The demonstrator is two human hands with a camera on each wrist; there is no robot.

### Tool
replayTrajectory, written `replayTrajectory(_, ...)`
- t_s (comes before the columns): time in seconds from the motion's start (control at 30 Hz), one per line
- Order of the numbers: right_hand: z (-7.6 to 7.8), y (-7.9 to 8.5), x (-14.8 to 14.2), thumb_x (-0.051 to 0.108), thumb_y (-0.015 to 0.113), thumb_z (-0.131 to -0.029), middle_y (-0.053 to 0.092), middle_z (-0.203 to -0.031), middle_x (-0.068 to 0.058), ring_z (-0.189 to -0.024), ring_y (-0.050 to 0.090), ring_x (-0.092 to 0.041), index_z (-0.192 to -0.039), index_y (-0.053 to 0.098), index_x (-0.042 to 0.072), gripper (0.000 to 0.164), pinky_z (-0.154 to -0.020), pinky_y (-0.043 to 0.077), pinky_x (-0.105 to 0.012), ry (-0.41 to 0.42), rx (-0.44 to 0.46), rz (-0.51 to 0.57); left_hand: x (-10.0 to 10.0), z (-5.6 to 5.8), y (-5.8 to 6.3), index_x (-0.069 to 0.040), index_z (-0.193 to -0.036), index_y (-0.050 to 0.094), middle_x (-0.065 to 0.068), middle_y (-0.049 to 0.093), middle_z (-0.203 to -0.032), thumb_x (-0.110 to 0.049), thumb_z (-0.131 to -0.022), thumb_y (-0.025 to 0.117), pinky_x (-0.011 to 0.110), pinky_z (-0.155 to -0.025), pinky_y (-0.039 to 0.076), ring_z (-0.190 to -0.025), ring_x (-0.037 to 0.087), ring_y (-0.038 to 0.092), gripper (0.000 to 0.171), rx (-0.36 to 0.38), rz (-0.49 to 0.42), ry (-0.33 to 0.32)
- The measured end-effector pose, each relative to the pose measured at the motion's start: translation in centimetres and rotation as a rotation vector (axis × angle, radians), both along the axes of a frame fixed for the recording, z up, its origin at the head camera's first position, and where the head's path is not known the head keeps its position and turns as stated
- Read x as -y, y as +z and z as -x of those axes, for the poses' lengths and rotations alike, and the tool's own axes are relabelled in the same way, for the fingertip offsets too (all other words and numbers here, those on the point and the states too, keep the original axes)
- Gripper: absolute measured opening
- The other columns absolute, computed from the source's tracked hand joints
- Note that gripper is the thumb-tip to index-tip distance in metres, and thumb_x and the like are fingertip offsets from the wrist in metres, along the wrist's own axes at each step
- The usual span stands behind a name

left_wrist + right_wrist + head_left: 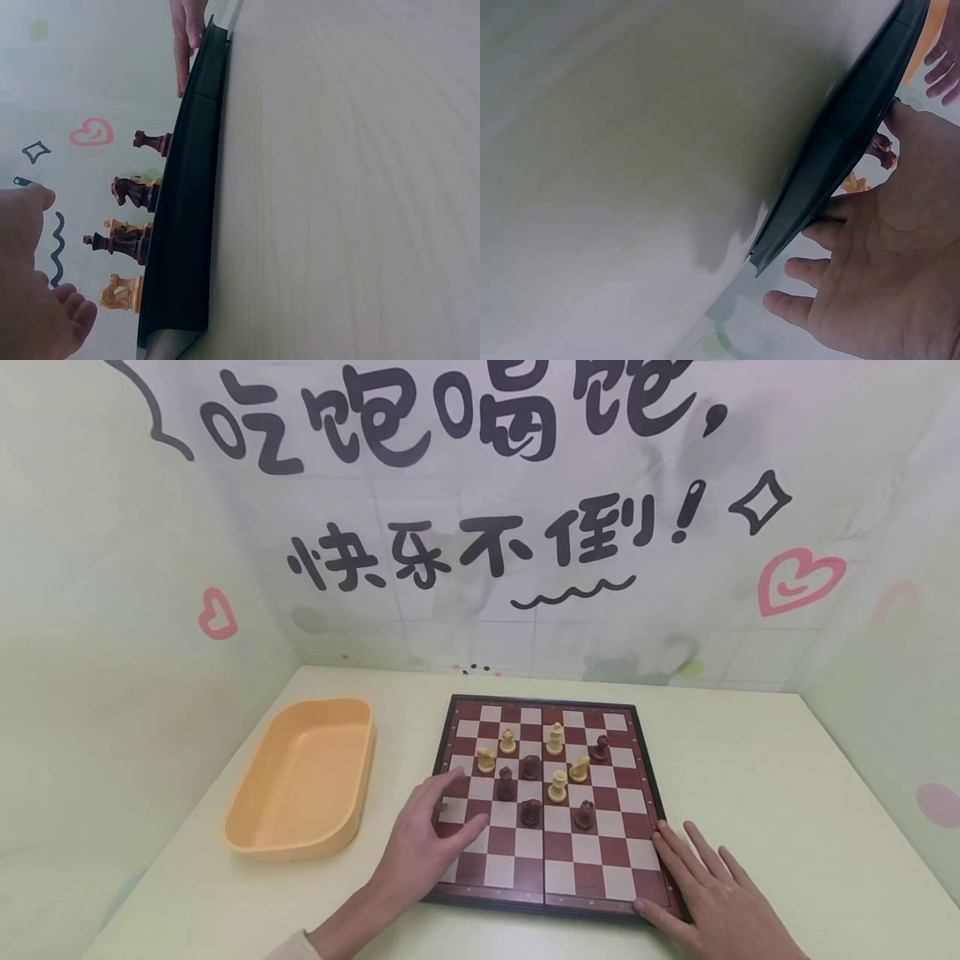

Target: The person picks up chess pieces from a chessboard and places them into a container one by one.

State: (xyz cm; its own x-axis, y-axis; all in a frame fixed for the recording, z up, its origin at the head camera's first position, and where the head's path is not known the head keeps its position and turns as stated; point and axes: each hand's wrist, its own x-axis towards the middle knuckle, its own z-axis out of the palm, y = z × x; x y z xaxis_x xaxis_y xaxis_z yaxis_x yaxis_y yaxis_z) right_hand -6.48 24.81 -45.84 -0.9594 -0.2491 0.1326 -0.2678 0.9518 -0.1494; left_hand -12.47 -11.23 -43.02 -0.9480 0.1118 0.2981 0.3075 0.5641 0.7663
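A red-and-white chessboard with a dark rim lies on the table, holding several cream and dark brown chess pieces around its middle. My left hand is over the board's left side with thumb and fingers spread, holding nothing. Nearest to it are a dark piece and a cream knight. In the left wrist view, this hand is raised above the board's black side. My right hand rests at the board's near right corner, thumb and fingers extended along the edge. The right wrist view shows those fingers spread.
A shallow orange tray sits on the pale table to the left of the board. Behind the table hangs a white printed sheet with large black characters, and similar sheets close off both sides.
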Motion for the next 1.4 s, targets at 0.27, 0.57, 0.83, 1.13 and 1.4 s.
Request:
replayTrajectory(0.27,0.0,0.0,0.0,0.072,0.061,-0.088,0.044,-0.155,-0.012,-0.144,0.031,-0.037,-0.148,0.051,0.005,0.091,-0.111,0.028,-0.062,0.0,0.013,-0.004,-0.7,0.1,-0.7,-0.012,-0.141,0.058,-0.003,0.058,-0.133,-0.032,-0.089,0.081,0.05,-0.096,0.05,-0.118,0.026,0.057,0.06,-0.027,-0.083,-0.086)
replayTrajectory(0.57,0.0,0.2,0.1,0.073,0.06,-0.088,0.042,-0.156,-0.012,-0.145,0.03,-0.038,-0.15,0.05,0.005,0.092,-0.112,0.027,-0.063,-0.007,0.039,-0.006,-1.9,0.3,-1.0,-0.012,-0.134,0.062,-0.004,0.06,-0.127,-0.039,-0.092,0.077,0.051,-0.1,0.047,-0.118,0.02,0.056,0.052,0.031,-0.076,-0.131)
replayTrajectory(0.83,0.0,0.3,0.1,0.073,0.06,-0.088,0.043,-0.155,-0.012,-0.144,0.03,-0.038,-0.15,0.05,0.005,0.092,-0.112,0.027,-0.064,-0.012,0.043,0.0,-3.3,0.4,-1.5,-0.008,-0.13,0.064,-0.001,0.065,-0.117,-0.04,-0.09,0.078,0.043,-0.1,0.048,-0.112,0.017,0.059,0.053,0.067,-0.062,-0.154)
replayTrajectory(1.13,0.0,0.3,0.1,0.073,0.06,-0.088,0.043,-0.156,-0.012,-0.144,0.03,-0.038,-0.15,0.049,0.005,0.092,-0.112,0.027,-0.063,-0.008,0.037,-0.006,-4.2,0.6,-1.8,-0.008,-0.13,0.065,-0.003,0.064,-0.118,-0.037,-0.092,0.077,0.046,-0.101,0.047,-0.113,0.018,0.059,0.049,0.05,-0.009,-0.132)
replayTrajectory(1.4,0.0,0.1,0.0,0.071,0.061,-0.088,0.043,-0.156,-0.011,-0.144,0.03,-0.038,-0.149,0.05,0.005,0.091,-0.111,0.028,-0.062,0.003,0.012,-0.007,-5.1,0.9,-2.0,-0.007,-0.131,0.066,0.005,0.063,-0.129,-0.035,-0.093,0.076,0.049,-0.106,0.043,-0.123,0.024,0.055,0.048,0.062,0.033,-0.115)
